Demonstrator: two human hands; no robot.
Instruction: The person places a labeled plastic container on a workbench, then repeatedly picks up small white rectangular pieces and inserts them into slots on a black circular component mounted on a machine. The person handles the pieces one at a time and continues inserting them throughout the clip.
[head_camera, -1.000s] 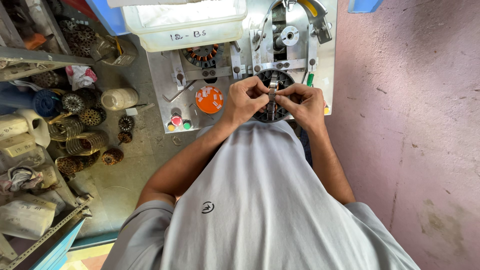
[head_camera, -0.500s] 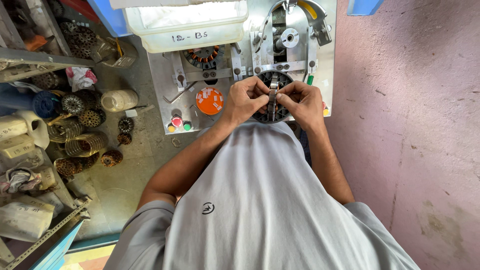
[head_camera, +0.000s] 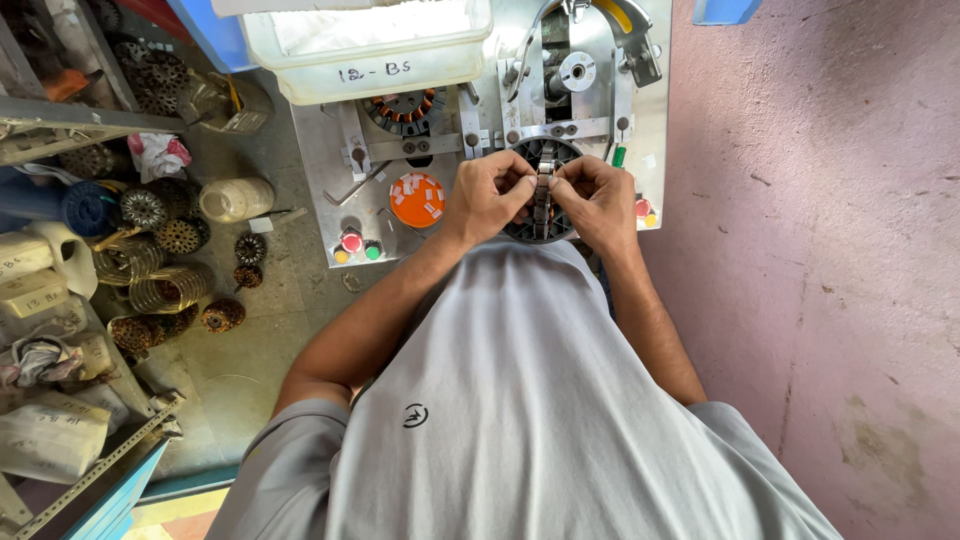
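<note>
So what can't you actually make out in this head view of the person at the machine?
- The round dark part under the hands: mostly covered by the left hand and right hand.
- The narrow metal piece between the fingertips: too small to identify.
- The white plastic bin: cut off by the top edge.
- The person's lap and the bench front: hidden by the grey shirt.

Lower half of the dark round stator (head_camera: 545, 225) hidden behind the left hand (head_camera: 488, 195) and right hand (head_camera: 598, 200) — fingertips lost in the narrow metal stack (head_camera: 543, 190). White tub (head_camera: 380, 45) cut off at top edge. Shelf clutter (head_camera: 60, 330) too jumbled to tell.
</note>
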